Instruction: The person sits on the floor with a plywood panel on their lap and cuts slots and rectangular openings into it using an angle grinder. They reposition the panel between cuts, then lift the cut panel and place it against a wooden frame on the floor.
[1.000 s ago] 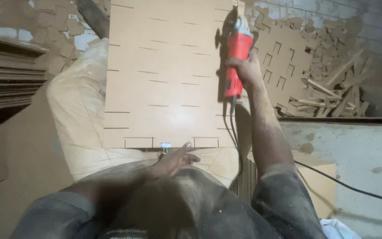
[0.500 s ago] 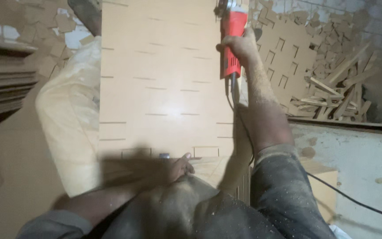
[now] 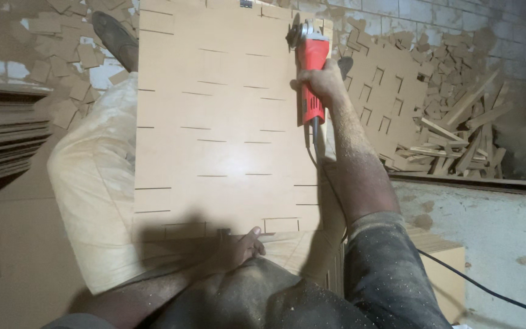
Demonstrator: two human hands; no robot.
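A tan fibreboard panel point(image 3: 226, 122) with several thin slots cut in it lies lengthwise over my lap. My right hand point(image 3: 324, 85) grips a red angle grinder point(image 3: 308, 67) at the panel's far right corner, its disc end pointing away from me. The grinder's black cord point(image 3: 318, 158) runs back along my right forearm. My left hand point(image 3: 238, 247) rests on the panel's near edge, fingers curled against it, beside rectangular notches cut there. Sawdust covers both arms.
A heap of wood offcuts and slats point(image 3: 452, 128) lies to the right, with a slotted board point(image 3: 391, 103) beside it. Stacked boards point(image 3: 7, 140) sit at the left. A dusty shoe point(image 3: 114, 36) shows at the upper left. A cable point(image 3: 488, 292) crosses the floor.
The view has shifted down, so more of the panel's far end shows. My right hand and the grinder stay at the far right edge; my left hand stays on the near edge.
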